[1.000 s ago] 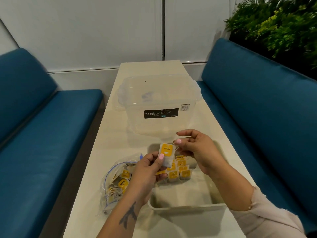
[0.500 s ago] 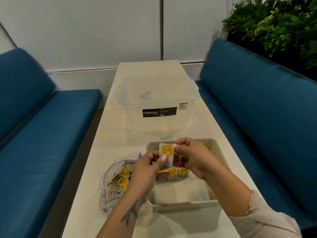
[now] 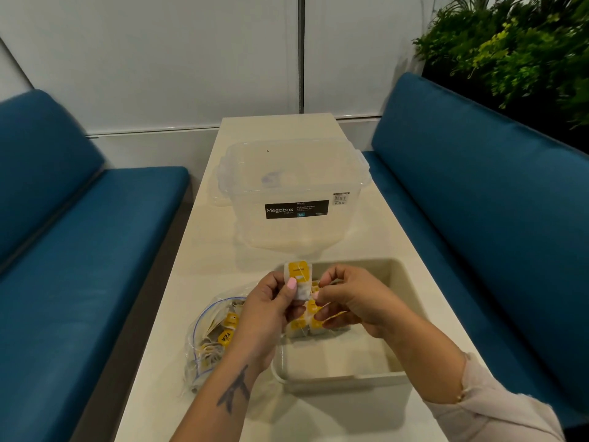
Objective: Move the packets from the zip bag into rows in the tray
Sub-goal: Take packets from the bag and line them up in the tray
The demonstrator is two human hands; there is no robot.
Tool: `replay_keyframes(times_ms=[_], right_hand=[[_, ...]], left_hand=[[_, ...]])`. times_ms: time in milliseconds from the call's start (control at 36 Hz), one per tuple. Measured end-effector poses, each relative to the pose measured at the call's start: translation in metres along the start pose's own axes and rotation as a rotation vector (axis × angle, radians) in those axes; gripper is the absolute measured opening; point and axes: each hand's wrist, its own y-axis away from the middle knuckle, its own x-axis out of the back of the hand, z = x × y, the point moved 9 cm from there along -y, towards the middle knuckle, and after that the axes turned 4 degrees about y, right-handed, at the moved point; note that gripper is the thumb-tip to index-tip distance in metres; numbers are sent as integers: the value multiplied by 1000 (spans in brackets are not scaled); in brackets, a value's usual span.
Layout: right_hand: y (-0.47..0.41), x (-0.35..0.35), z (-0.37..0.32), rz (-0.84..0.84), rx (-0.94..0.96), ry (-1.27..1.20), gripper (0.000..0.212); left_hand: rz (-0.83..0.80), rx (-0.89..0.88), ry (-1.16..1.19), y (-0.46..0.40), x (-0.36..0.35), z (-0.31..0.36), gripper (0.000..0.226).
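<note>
Blue benches flank a pale tabletop; a clear storage box is set at its far end.

Held item: one packet, yellow-labelled, is pinched upright above the tray between the thumb and curled fingers of the left hand and the fingers of the right hand.

Source: the zip bag, lying just left of the tray, with packets left inside.

Placed stock: a few packets are lined up mid-tray, partly hidden by the hands.

Handling note: the string is best tucked flat against the packet, which is then lowered label-up beside the last one, so that the row is kept straight.
</note>
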Motion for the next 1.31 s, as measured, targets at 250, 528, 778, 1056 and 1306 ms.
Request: replay_keyframes(times_ms=[250, 528, 778, 1056, 1306], right_hand=[[3, -16, 10, -117, -107, -89, 21], [2, -12, 7, -84, -86, -86, 24], [7, -18, 7, -122, -101, -95, 28], [5, -14, 8, -77, -105, -165, 29], [3, -12, 12, -96, -101, -112, 17]], left_hand=[[59, -34, -54, 2, -2, -2, 14], [-1, 229, 303, 6, -12, -23, 14], [1, 201, 287, 4, -11, -23, 14], [156, -37, 44, 1, 2, -9, 4], [46, 37, 49, 2, -9, -11, 12]])
